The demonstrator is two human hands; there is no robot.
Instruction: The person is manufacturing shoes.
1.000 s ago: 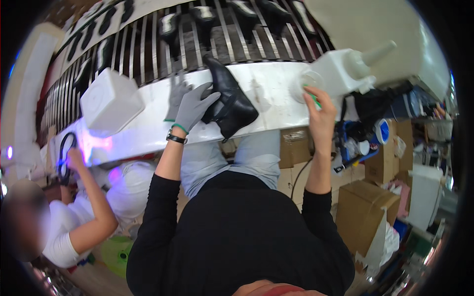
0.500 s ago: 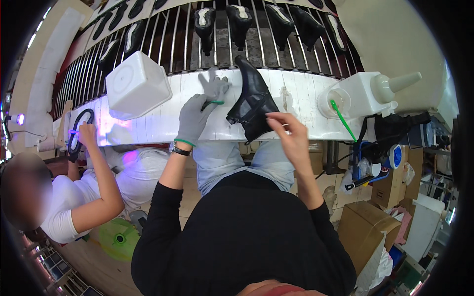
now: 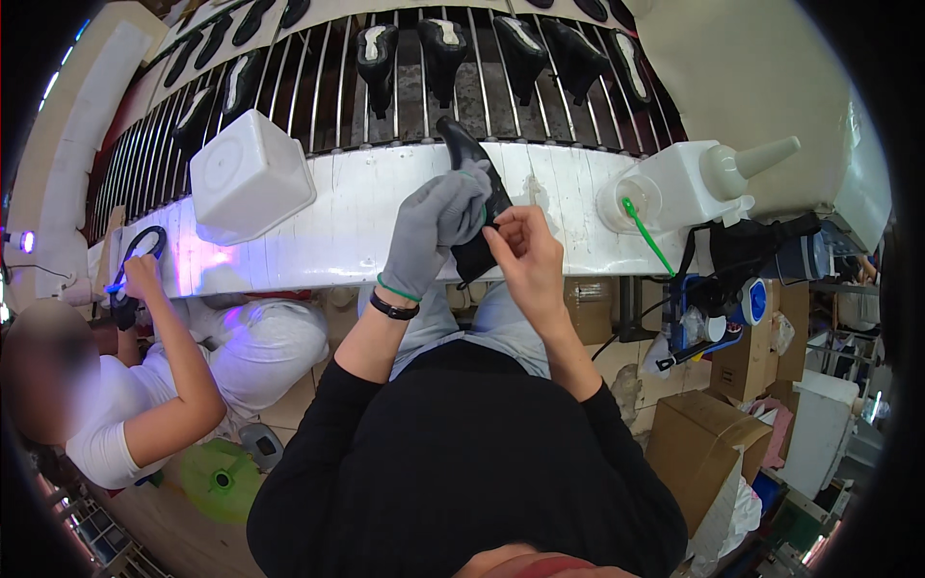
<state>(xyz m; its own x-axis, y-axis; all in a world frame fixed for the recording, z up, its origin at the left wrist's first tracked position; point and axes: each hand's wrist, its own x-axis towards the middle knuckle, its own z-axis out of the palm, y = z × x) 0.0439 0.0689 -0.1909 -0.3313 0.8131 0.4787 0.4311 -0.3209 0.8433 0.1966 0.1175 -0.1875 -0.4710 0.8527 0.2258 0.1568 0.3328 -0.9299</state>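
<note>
My left hand (image 3: 416, 241) wears a grey knit glove with a green hem and grips a second, loose grey glove (image 3: 466, 198). Bare, my right hand (image 3: 532, 262) has its thumb and fingers drawn together at the green-edged cuff of that loose glove, seemingly pinching it. Behind both hands a black leather ankle boot (image 3: 464, 143) lies on the white bench; its toe points away from me and the gloves hide much of its middle.
White bench (image 3: 356, 212) runs across in front of me. Beyond it, black footwear (image 3: 443, 58) rests on a metal roller conveyor (image 3: 337, 87). A white tub (image 3: 249, 178) stands left; a white bottle (image 3: 689, 183) and green-handled brush (image 3: 647, 237) are right. At far left a co-worker handles a sole (image 3: 145, 241).
My left hand has carried the loose glove rightward, in front of the boot. My right hand has left the boot's edge and met the glove's cuff.
</note>
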